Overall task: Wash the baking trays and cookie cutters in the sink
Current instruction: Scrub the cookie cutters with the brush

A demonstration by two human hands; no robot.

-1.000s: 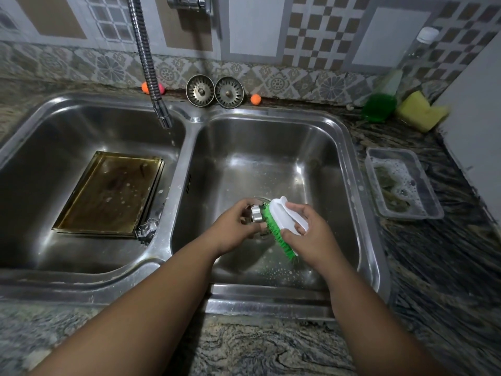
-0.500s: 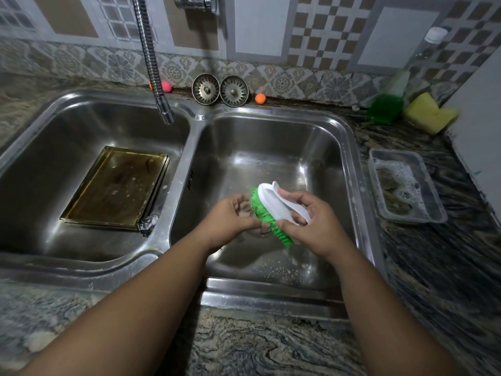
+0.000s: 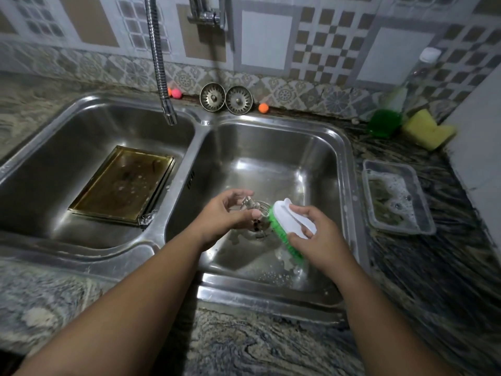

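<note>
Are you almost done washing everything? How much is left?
Not nearly. Nothing clean is set aside that I can see. Right now the left hand holds a small metal cookie cutter over the right basin, and the right hand grips the green brush beside it. The baking tray lies in the left basin, spotted with suds, so it looks unrinsed.

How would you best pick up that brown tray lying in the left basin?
The baking tray lies flat on the basin floor, so pinch its raised rim along the right edge, coming from above; only that lip gives fingers a hold.
</note>
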